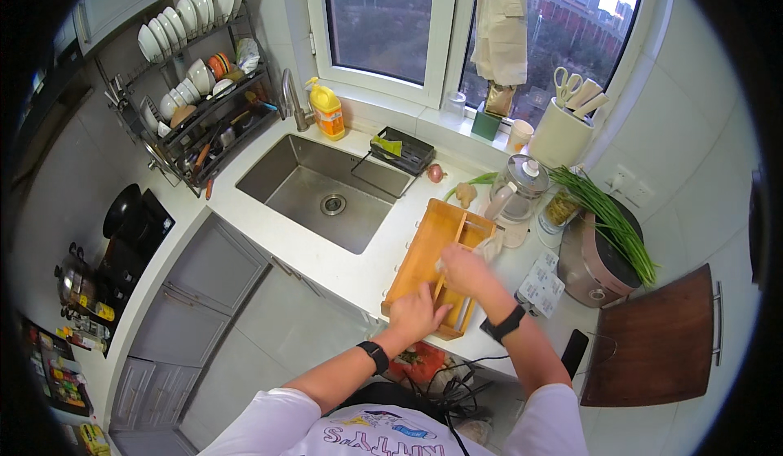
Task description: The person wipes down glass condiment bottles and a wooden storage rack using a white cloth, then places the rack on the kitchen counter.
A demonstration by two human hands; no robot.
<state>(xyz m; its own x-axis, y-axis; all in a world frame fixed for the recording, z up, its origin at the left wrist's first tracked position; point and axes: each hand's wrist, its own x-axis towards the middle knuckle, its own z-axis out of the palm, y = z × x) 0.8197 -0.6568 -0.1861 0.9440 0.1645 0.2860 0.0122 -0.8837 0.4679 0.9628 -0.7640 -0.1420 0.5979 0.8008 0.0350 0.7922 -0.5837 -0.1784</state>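
A wooden drawer-organizer tray [428, 253] with divided compartments lies on the white counter before me, to the right of the sink. My left hand [417, 316] grips its near end, with the thumb over the inside. Over the dividers is my right hand [468, 270], slightly blurred, holding a whitish cloth or paper wipe [489, 246]. Part of that wipe sticks out beyond my fingers toward the tray's right side. My hands cover some of the near compartments.
The steel sink [287, 196] is at left. Behind the tray are ginger [466, 195], a shallot [435, 173] and a glass kettle [519, 190]. Green stalks [618, 229] lie across a cooker [581, 266] at right. Blister packs [541, 285] and a dark phone [574, 352] are nearer. Cables [452, 389] hang below.
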